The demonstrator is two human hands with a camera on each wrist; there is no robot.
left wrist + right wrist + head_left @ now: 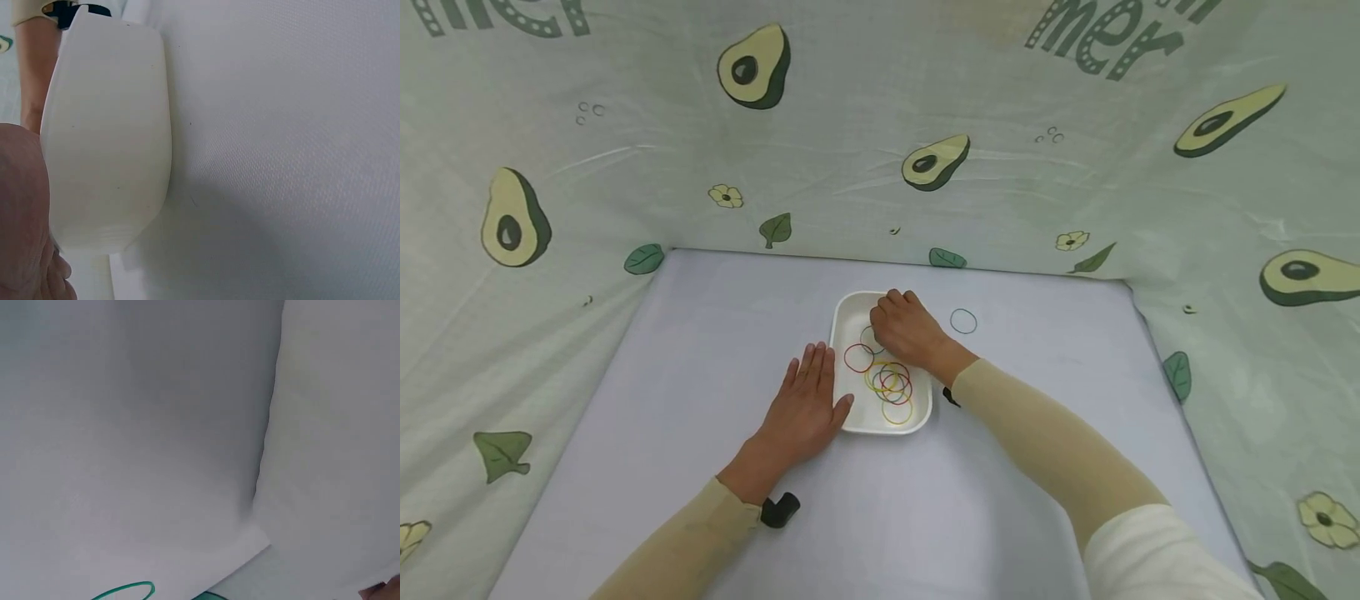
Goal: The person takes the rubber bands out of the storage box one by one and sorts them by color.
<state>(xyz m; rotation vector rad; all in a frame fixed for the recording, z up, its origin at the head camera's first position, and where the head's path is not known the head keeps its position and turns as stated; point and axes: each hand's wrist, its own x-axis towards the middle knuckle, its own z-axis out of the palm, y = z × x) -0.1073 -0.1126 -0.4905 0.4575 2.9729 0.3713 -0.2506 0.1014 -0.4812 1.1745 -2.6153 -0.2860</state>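
A shallow white tray (pixel 867 417) sits mid-table and holds several thin rubber bands. A red band (pixel 846 358), a yellow band (pixel 897 422) and others overlap in a loose pile. My left hand (pixel 805 408) lies along the tray's left side, fingers straight, thumb over the near rim. The tray's outer wall (pixel 112 137) fills much of the left wrist view beside that hand. My right hand (pixel 908 331) reaches into the tray's far end with fingers curled down. A dark green band (pixel 862 340) runs by its fingertips; whether they pinch it is hidden.
A single green rubber band (pixel 964 310) lies on the white tabletop right of the tray; a green band (pixel 128 585) shows low in the right wrist view. Avocado-printed cloth (pixel 842 183) hangs behind the table and along both sides.
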